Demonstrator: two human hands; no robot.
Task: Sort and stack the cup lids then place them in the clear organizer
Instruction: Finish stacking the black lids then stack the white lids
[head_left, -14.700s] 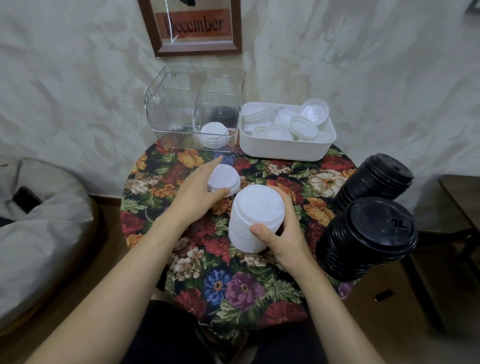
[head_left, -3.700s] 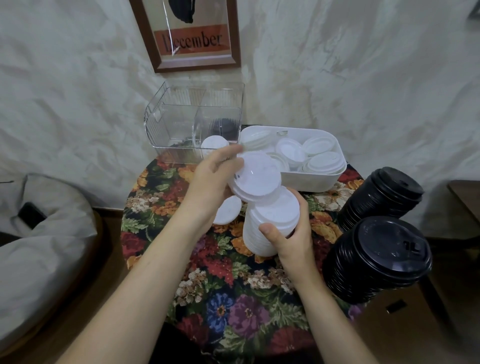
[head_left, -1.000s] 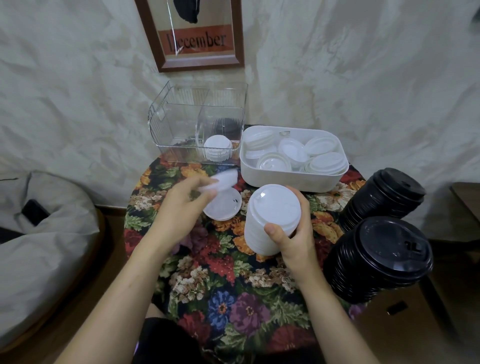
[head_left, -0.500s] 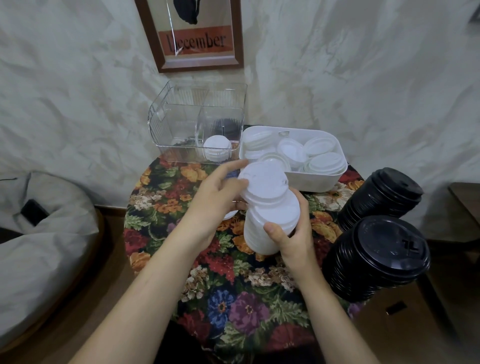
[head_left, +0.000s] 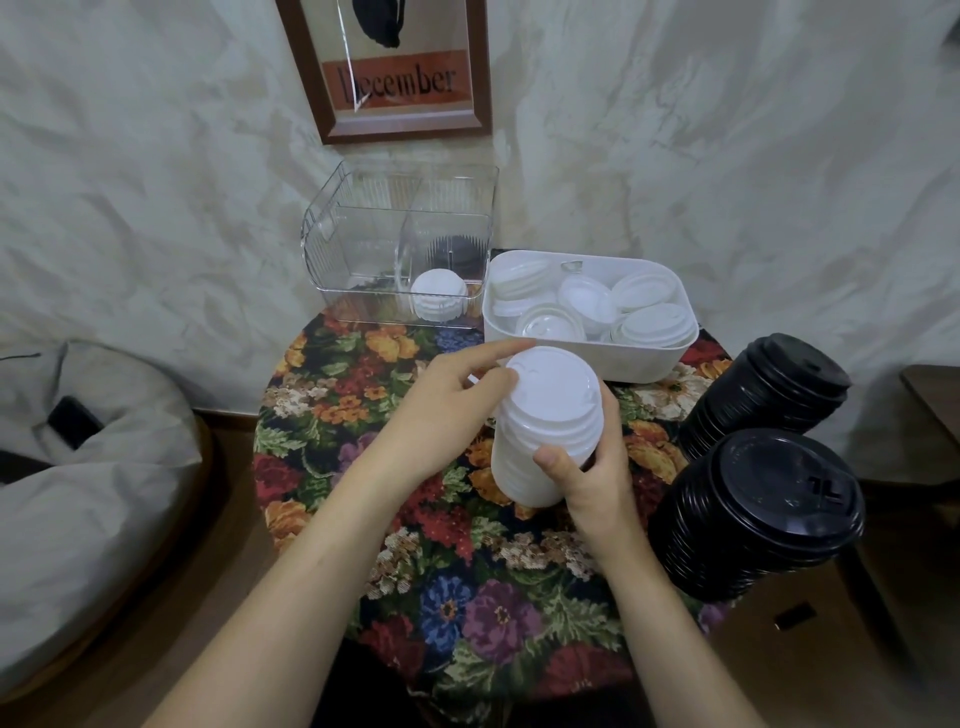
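Right hand (head_left: 592, 483) grips the upright white lid stack (head_left: 545, 431); left hand (head_left: 447, 410) fingers press its top, clear organizer (head_left: 400, 260) beyond-left.

**Readable text: 1 word, 1 faint mark**

The framed picture (head_left: 397, 67) on the wall carries the word "December" in dark letters on an orange-red band; glare crosses the first letters. The nearer black lid stack (head_left: 763, 512) bears a small raised mark on its top lid, too blurred to read. Nothing else is legible.
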